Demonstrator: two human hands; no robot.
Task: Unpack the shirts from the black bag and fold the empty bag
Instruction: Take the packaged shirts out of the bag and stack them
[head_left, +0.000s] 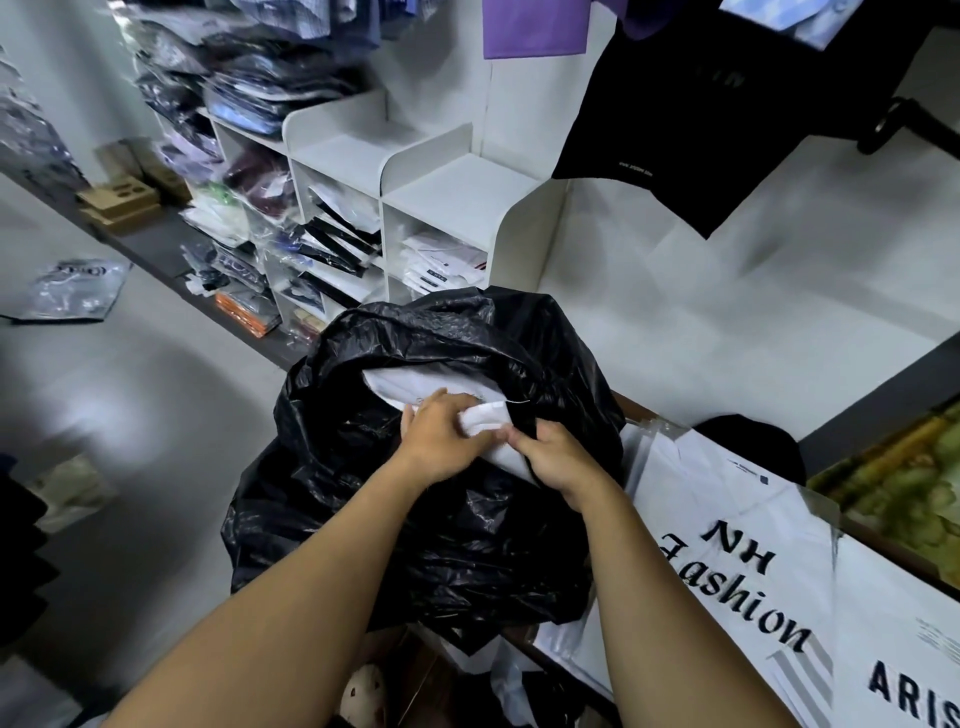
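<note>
A big crumpled black plastic bag (457, 525) stands in front of me, its mouth open toward the top. Inside the opening lies a white packaged shirt (415, 384). My left hand (441, 441) grips a folded white corner of that shirt at the bag's mouth. My right hand (556, 460) pinches the same white piece from the right side, fingers curled, resting against the black plastic. Both forearms reach in from the bottom of the view.
A stack of white packaged shirts (769, 587) printed "NH Fashion" lies at the right. White cubby shelves (441, 197) with packed clothes stand behind the bag. A black T-shirt (691, 119) hangs at the upper right. Grey floor (130, 415) spreads left.
</note>
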